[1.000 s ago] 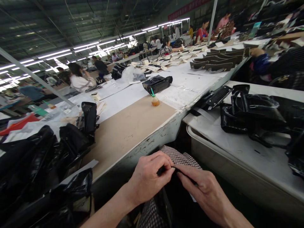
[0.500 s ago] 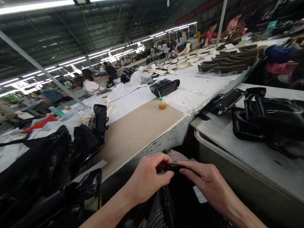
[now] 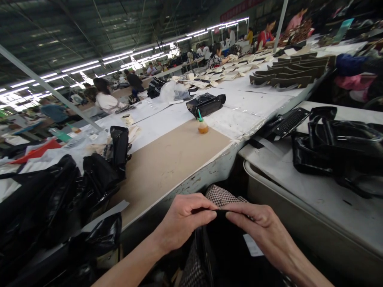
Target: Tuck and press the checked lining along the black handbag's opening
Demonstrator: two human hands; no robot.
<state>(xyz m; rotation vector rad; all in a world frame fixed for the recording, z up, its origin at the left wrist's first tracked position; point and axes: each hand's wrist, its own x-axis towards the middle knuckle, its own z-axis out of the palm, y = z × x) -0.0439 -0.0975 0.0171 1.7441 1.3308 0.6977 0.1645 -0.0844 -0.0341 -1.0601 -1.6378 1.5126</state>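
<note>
Low in the view, in front of the long worktable (image 3: pixel 167 163), my left hand (image 3: pixel 182 225) and my right hand (image 3: pixel 263 235) meet over my lap. Both pinch the top edge of a black bag piece (image 3: pixel 221 247) that hangs down between them. My left thumb and fingers are closed on the edge; my right fingers press on it from the other side. Checked fabric (image 3: pixel 221 195) shows just behind the hands.
Glossy black bags (image 3: pixel 98 175) crowd the table's left end. A small amber glue bottle (image 3: pixel 202 126) and another black bag (image 3: pixel 206 104) stand further along. More black bags (image 3: pixel 335 147) lie on the white side bench (image 3: pixel 314 191) at right. Several people work at distant tables.
The view has shifted slightly. My hands stayed together on the black piece, with the fingers closing tighter along its top edge.
</note>
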